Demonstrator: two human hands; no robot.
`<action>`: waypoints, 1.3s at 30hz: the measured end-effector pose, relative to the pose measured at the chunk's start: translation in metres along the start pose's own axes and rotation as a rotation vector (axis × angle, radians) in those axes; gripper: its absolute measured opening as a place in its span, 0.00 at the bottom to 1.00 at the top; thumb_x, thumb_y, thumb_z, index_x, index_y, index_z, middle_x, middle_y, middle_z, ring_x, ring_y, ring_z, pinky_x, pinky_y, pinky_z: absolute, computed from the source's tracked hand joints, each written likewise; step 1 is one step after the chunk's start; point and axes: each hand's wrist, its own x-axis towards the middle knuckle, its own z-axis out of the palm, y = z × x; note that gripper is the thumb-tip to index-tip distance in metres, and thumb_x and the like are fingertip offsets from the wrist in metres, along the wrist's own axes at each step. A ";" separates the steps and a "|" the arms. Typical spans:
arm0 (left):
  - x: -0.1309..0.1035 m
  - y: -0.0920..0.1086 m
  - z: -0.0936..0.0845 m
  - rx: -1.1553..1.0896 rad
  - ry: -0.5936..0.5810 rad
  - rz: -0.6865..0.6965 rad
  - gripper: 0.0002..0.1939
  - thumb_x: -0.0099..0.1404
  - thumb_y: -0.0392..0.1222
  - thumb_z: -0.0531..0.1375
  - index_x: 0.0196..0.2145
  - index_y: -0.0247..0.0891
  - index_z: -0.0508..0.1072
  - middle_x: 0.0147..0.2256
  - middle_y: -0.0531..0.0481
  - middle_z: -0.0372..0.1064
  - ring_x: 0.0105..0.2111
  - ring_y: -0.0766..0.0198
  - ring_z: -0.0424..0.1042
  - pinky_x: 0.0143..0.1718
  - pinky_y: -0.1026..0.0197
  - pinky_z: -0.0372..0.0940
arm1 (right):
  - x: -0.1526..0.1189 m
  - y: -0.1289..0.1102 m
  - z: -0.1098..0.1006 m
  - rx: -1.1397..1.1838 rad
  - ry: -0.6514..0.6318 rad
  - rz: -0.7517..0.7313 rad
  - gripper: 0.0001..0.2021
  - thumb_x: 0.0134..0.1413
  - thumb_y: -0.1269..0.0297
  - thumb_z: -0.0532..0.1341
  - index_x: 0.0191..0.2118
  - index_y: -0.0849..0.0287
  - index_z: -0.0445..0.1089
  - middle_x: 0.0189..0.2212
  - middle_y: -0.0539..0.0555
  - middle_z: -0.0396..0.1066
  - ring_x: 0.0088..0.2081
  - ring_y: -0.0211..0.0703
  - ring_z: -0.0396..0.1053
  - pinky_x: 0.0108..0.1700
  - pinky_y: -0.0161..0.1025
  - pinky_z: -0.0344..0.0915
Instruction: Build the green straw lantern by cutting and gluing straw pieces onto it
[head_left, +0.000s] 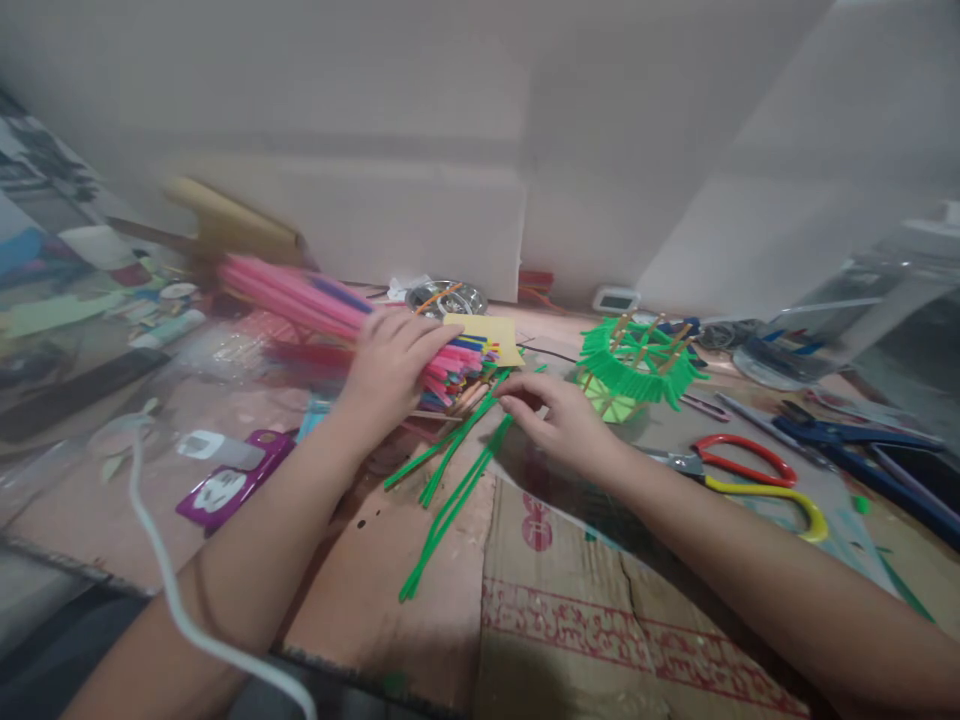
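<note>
My left hand (394, 365) lies over a thick bundle of pipe cleaners (300, 295), mostly pink with some blue and yellow, its fingers wrapped round the top near the cut ends. Several green pipe cleaners (457, 500) fan out over the table below the bundle. At their upper ends, the thumb and forefinger of my right hand (551, 410) are pinched together on green stems; the exact grip is partly hidden. Just right of that hand stands a green pipe-cleaner piece (637, 365) with wooden sticks through it. A yellow paper (491, 338) sits behind the bundle's ends.
Red-and-yellow-handled scissors (750, 475) and dark blue pliers (847, 430) lie to the right. A clear plastic container (810, 310) stands behind them. Left are a purple power strip (232, 475) and a white cable (165, 560). A metal bowl (446, 297) sits by the wall; printed cardboard (585, 610) covers the front.
</note>
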 end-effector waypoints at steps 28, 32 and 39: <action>-0.011 -0.031 0.001 -0.189 -0.512 -0.230 0.21 0.58 0.36 0.56 0.49 0.42 0.75 0.49 0.46 0.71 0.49 0.54 0.71 0.51 0.55 0.65 | 0.042 0.006 0.063 -0.630 -0.323 -0.171 0.10 0.66 0.66 0.54 0.44 0.63 0.70 0.38 0.62 0.75 0.39 0.49 0.72 0.37 0.39 0.61; -0.012 -0.032 0.005 -0.190 -0.536 -0.249 0.14 0.61 0.40 0.56 0.43 0.40 0.77 0.45 0.45 0.72 0.46 0.54 0.71 0.50 0.54 0.65 | 0.042 0.006 0.064 -0.638 -0.341 -0.183 0.09 0.65 0.71 0.53 0.43 0.64 0.69 0.40 0.62 0.74 0.40 0.48 0.72 0.38 0.39 0.63; -0.013 -0.027 0.015 -0.143 -0.471 -0.207 0.11 0.60 0.41 0.59 0.39 0.39 0.77 0.41 0.41 0.74 0.43 0.48 0.73 0.46 0.51 0.66 | 0.038 -0.002 0.060 -0.689 -0.329 -0.175 0.10 0.66 0.68 0.51 0.47 0.62 0.66 0.41 0.58 0.73 0.38 0.47 0.73 0.34 0.39 0.64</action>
